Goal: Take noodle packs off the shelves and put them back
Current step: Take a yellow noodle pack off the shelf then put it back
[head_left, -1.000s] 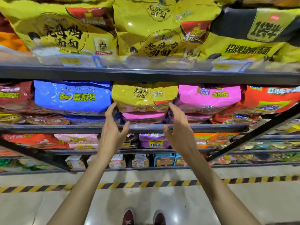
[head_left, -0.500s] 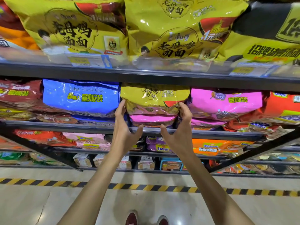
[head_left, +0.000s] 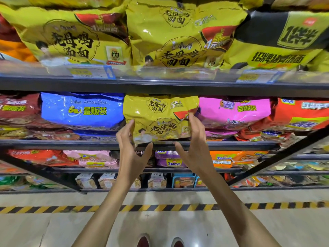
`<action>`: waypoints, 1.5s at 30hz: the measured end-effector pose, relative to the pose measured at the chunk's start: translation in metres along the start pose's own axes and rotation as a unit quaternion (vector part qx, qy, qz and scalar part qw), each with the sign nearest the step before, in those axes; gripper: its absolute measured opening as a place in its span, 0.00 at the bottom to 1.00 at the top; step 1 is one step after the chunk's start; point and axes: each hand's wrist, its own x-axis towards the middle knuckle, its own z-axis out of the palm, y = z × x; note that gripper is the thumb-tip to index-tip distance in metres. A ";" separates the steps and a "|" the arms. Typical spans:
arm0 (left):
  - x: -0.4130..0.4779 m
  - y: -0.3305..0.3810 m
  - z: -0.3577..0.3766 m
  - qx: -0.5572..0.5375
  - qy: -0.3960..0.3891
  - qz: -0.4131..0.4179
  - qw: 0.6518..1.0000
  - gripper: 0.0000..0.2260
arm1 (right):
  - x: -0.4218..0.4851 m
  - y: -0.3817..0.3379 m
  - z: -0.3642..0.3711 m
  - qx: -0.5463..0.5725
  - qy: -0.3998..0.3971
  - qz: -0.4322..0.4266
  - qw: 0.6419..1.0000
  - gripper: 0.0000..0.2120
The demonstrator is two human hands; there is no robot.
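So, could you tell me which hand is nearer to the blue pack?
Left. The left hand holds the yellow pack by its left edge, beside the blue pack; the right hand holds the far edge, next to the pink pack.

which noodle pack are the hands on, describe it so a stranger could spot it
On the dark metal shelf rack, find the shelf under the top row of yellow bags. Midway along, the left hand and right hand hold a yellow plastic noodle pack. Unlike it, its neighbours are a blue plastic pack and a pink plastic pack.
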 end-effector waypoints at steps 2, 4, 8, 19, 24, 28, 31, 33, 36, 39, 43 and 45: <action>0.002 0.002 0.000 0.002 -0.026 -0.022 0.999 0.42 | 0.000 -0.002 0.002 -0.002 -0.012 0.024 1.000 0.46; 0.002 0.003 -0.001 0.013 -0.063 -0.047 0.997 0.47 | 0.000 -0.004 0.007 0.012 -0.005 0.038 0.999 0.48; 0.006 0.010 -0.004 -0.002 -0.075 -0.042 0.996 0.43 | 0.000 -0.021 0.014 0.053 0.051 0.043 0.996 0.50; -0.014 0.030 -0.011 -0.011 0.013 0.001 1.000 0.35 | -0.014 -0.046 -0.007 0.029 0.112 0.074 0.991 0.42; -0.019 0.048 -0.019 -0.045 0.001 -0.026 0.999 0.36 | -0.024 -0.059 -0.022 0.073 0.074 0.098 0.990 0.37; -0.029 0.056 -0.036 -0.055 -0.031 -0.040 0.997 0.37 | -0.038 -0.071 -0.027 0.020 0.073 0.089 0.993 0.35; -0.031 0.058 -0.052 -0.050 -0.055 -0.043 0.996 0.34 | -0.046 -0.084 -0.031 -0.011 0.063 0.102 0.993 0.36; -0.030 0.058 -0.062 -0.042 -0.074 -0.039 0.996 0.33 | -0.049 -0.094 -0.037 -0.009 0.055 0.122 0.991 0.36; -0.028 0.059 -0.072 -0.044 -0.086 -0.039 0.995 0.31 | -0.049 -0.110 -0.044 0.007 0.028 0.153 0.988 0.36; -0.030 0.063 -0.079 -0.049 -0.089 -0.039 0.994 0.30 | -0.051 -0.125 -0.051 0.016 0.014 0.174 0.985 0.37; -0.036 0.078 -0.090 -0.066 -0.088 -0.049 0.993 0.29 | -0.063 -0.144 -0.062 0.008 0.022 0.175 0.984 0.37; -0.041 0.087 -0.097 -0.070 -0.090 -0.051 0.992 0.29 | -0.069 -0.152 -0.066 -0.001 0.037 0.169 0.985 0.37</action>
